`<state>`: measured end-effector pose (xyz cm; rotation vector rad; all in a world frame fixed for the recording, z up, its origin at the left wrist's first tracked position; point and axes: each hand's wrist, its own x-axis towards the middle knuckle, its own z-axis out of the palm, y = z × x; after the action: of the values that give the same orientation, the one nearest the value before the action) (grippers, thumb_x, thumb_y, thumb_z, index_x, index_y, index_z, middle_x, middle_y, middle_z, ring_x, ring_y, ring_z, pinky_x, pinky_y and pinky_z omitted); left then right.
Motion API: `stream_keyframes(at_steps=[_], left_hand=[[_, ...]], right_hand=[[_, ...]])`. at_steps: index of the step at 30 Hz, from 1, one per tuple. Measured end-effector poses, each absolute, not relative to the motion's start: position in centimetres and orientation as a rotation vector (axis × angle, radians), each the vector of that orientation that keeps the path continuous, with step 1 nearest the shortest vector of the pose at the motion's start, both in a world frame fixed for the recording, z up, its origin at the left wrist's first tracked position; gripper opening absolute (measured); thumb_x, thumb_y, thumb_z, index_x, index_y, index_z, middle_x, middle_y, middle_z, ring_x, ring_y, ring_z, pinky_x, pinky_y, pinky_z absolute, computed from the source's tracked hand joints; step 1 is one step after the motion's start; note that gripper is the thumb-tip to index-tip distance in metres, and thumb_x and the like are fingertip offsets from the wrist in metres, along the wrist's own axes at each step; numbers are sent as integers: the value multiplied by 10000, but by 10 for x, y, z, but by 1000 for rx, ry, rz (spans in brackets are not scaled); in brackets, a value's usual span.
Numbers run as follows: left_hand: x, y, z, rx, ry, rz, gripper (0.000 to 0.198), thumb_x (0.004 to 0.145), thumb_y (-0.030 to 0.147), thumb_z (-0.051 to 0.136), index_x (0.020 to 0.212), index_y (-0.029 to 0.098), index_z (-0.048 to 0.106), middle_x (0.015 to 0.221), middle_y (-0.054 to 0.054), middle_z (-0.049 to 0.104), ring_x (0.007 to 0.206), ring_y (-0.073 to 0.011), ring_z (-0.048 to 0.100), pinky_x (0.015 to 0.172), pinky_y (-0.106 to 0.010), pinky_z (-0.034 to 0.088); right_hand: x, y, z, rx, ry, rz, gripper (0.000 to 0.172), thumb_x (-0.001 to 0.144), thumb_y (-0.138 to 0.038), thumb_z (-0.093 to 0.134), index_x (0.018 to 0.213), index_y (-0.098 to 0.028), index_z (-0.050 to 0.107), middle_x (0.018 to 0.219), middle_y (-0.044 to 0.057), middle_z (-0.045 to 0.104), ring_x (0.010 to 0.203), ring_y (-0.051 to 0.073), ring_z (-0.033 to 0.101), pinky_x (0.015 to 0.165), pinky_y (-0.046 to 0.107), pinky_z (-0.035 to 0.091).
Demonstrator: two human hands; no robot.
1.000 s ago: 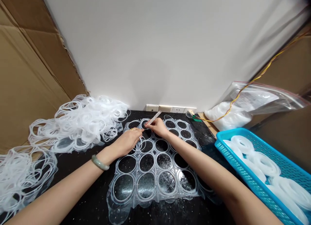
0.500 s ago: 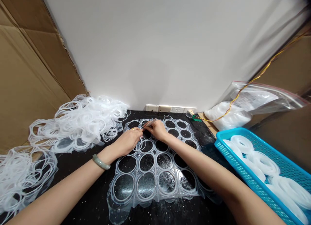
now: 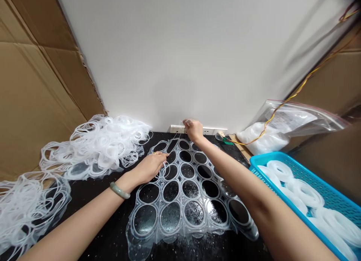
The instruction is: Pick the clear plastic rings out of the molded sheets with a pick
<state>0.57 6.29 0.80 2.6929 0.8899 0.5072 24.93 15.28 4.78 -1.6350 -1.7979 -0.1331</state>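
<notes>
Free air above the ring sheet (image 3: pixel 177 201), wall (image 3: pixel 169 58) ahead, ring pile (image 3: pixel 96 148) left, blue basket (image 3: pixel 270 158) right

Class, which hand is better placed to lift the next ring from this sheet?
Left, probably: the left hand rests on the clear sheet by a ring; the right hand is raised past the far edge.

The clear plastic sheet (image 3: pixel 180 202) looks soft and shiny. The black bench (image 3: pixel 93 219) is glossy, the blue basket (image 3: pixel 282 195) is plastic, and the brown cardboard (image 3: pixel 36 84) is matt.
</notes>
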Motion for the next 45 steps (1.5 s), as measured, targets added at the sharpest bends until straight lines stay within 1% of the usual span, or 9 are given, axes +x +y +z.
stream_keyframes(at_steps=[8, 12, 17, 20, 24, 30, 35, 41, 45], left_hand=[[3, 67, 6, 2634, 876, 618, 249, 932, 184, 447, 1021, 157, 678, 1221, -121, 664, 1119, -239, 610, 952, -404, 483], [7, 52, 19, 2550, 819, 873, 229, 943, 220, 472, 969, 173, 694, 1053, -93, 716, 1005, -214, 634, 903, -380, 491], [19, 12, 39, 2215, 851, 1276, 153, 898, 277, 592, 858, 191, 712, 869, -53, 701, 835, -189, 617, 835, -360, 487], [26, -8, 45, 1900, 886, 1292, 168, 858, 277, 618, 981, 192, 694, 744, 1, 624, 669, -132, 560, 763, -317, 509], [36, -26, 49, 1706, 806, 1133, 433, 834, 308, 627, 1247, 185, 589, 601, 84, 427, 554, -86, 444, 745, -297, 509], [38, -44, 57, 1726, 749, 922, 221, 781, 358, 696, 741, 143, 665, 746, -18, 593, 704, -134, 539, 688, -266, 471], [34, -54, 64, 1287, 681, 879, 155, 830, 316, 589, 800, 164, 573, 872, -62, 620, 846, -176, 603, 751, -283, 502], [36, -66, 62, 1208, 600, 819, 175, 828, 290, 587, 744, 188, 472, 581, 56, 387, 537, -92, 454, 625, -244, 491], [24, -71, 56, 1917, 725, 817, 66, 808, 198, 599, 860, 163, 619, 721, 6, 595, 588, -98, 524, 536, -194, 413]], right_hand=[[286, 141, 81, -1627, -1327, 346, 157, 758, -144, 632, 823, -73, 756, 801, 154, 741, 695, 203, 677, 607, 266, 470], [275, 88, 79, -1540, -1435, 637, 96, 690, -178, 694, 706, -93, 737, 601, 78, 697, 392, 103, 506, 409, 227, 362], [259, 18, 84, -1191, -1391, 1157, 205, 617, -287, 786, 708, -113, 725, 629, 66, 697, 381, 47, 372, 359, 206, 253], [254, -13, 90, -1105, -1379, 1252, 212, 620, -303, 804, 710, -129, 725, 653, 69, 704, 402, 44, 350, 364, 212, 219], [250, -40, 92, -990, -1390, 1393, 185, 662, -292, 789, 762, -146, 734, 710, 69, 717, 410, 37, 318, 367, 218, 190], [250, -65, 82, -886, -1267, 1625, 192, 648, -259, 801, 754, -124, 715, 528, -15, 607, 365, 18, 297, 373, 196, 164], [257, -86, 63, -765, -1167, 1857, 193, 691, -270, 776, 777, -126, 682, 795, 61, 733, 351, -15, 264, 375, 176, 164], [268, -100, 40, -742, -1194, 1831, 177, 746, -302, 753, 795, -149, 679, 884, 76, 732, 381, -2, 314, 392, 175, 204], [279, -105, 29, -1002, -1415, 1464, 222, 732, -341, 773, 803, -135, 732, 762, 49, 693, 500, 60, 474, 438, 182, 316]])
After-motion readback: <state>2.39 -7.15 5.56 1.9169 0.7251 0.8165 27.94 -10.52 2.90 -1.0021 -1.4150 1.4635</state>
